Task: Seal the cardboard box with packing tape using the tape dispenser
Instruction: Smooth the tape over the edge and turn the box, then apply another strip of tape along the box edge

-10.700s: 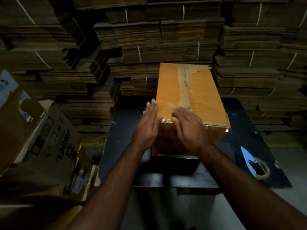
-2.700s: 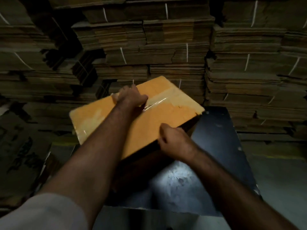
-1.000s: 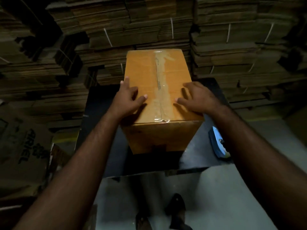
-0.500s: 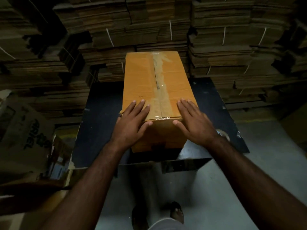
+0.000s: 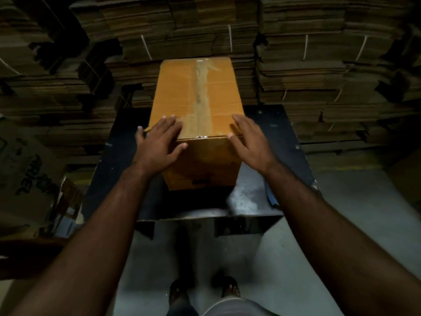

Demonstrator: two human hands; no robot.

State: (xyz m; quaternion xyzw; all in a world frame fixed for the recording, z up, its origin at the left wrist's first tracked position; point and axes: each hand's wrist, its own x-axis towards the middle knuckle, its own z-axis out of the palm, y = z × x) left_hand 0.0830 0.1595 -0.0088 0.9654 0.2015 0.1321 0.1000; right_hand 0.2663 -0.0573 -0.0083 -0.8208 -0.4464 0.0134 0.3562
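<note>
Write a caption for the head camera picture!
Both hands, left and right, rest open on a taped box on a table.

left arm: bare, reaching forward
left hand [image 5: 159,142]: palm down, fingers straight and spread, thumb out
right arm: bare, reaching forward
right hand [image 5: 251,142]: palm down, fingers straight together
grip: neither hand curls round anything

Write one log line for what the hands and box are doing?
left hand: flat on box | right hand: flat on box | tape: on seam
</note>
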